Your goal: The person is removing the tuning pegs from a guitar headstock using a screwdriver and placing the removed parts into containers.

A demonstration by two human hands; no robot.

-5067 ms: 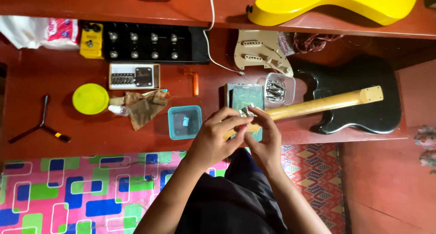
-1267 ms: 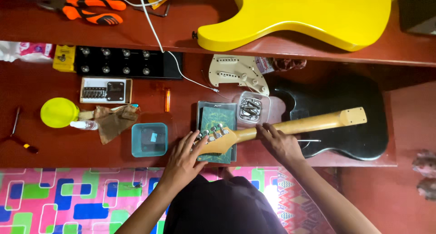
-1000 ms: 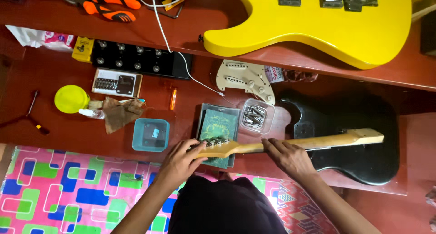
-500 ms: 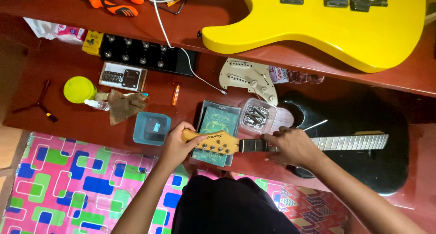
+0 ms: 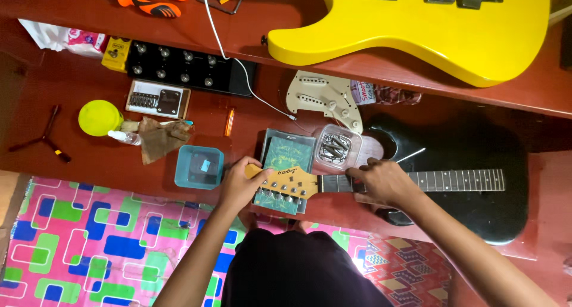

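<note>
Both hands grip guitar neck (image 5: 357, 182) near table edge

guitar neck (image 5: 381, 182) | pale wood headstock with a row of tuners, dark fretboard with light frets | lying flat and level, fretboard up, parallel to the counter's (image 5: 89, 158) near edge; headstock over a green packet (image 5: 288, 158); far end across a black guitar body (image 5: 471, 164)

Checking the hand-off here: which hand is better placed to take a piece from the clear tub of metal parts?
Probably the right hand: it grips the guitar neck directly beside the clear tub. The left hand holds the headstock, farther away.
</note>
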